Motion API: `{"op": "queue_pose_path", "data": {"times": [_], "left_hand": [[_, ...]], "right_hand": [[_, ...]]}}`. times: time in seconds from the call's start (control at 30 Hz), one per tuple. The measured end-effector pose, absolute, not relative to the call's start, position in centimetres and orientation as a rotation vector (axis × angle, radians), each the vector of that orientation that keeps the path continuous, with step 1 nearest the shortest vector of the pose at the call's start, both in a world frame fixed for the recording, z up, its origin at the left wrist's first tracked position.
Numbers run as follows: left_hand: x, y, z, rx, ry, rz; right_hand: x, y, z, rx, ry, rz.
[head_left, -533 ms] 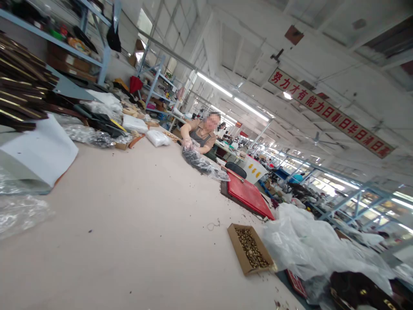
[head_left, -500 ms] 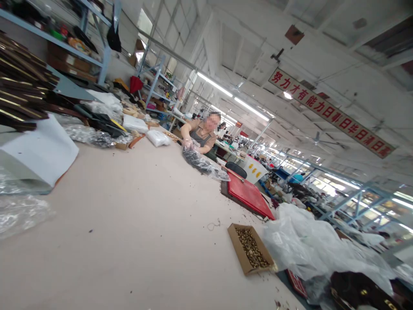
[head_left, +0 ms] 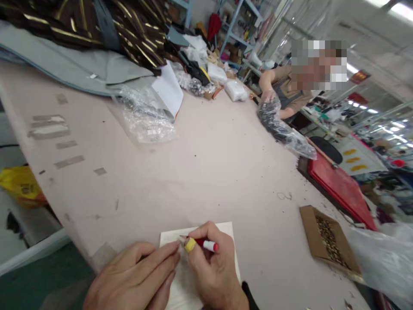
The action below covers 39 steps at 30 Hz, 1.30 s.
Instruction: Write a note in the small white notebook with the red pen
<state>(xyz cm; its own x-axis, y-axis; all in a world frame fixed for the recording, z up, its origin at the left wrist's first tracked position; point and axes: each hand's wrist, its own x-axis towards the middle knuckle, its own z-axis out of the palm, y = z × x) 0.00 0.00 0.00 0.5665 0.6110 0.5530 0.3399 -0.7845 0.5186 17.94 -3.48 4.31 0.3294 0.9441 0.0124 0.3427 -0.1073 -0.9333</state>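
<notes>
Lying near the table (head_left: 206, 172) edge, a white card (head_left: 226, 230) sits under both hands. The right hand (head_left: 213, 275) has its fingers closed around a red pen (head_left: 204, 244). The left hand (head_left: 135, 280) rests flat on the card, fingers together. A cardboard box (head_left: 325, 241) sits off to the right.

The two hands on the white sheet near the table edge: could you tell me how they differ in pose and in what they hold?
The right hand is curled around a red pen, gripping it; the left hand holds nothing. The left hand lies flat with fingers stretched out, its fingertips on the white sheet, while the right hand's fingers are bent. Both rest at the sheet, close together.
</notes>
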Motion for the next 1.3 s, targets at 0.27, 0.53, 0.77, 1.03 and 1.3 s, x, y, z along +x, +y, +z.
{"op": "queue_pose_path", "data": {"times": [0.27, 0.53, 0.77, 1.03, 1.3], "left_hand": [[1.0, 0.9, 2.5, 2.433, 0.715, 1.049], [0.4, 0.1, 1.1, 2.437, 0.696, 1.0], [0.2, -0.2, 0.4, 2.393, 0.761, 0.995], [0.0, -0.3, 0.6, 2.401, 0.717, 0.948], [-0.1, -0.2, 0.8, 2.419, 0.712, 0.912]], "right_hand": [[18.6, -3.8, 5.1, -1.669, -1.339, 0.579], [18.1, -3.7, 5.0, -1.694, -1.435, 0.545], [17.9, -3.6, 4.9, -1.69, -1.459, 0.535], [17.9, -3.7, 4.9, -1.696, -1.465, 0.541], [18.0, -3.8, 4.8, -1.733, -1.448, 0.548]]}}
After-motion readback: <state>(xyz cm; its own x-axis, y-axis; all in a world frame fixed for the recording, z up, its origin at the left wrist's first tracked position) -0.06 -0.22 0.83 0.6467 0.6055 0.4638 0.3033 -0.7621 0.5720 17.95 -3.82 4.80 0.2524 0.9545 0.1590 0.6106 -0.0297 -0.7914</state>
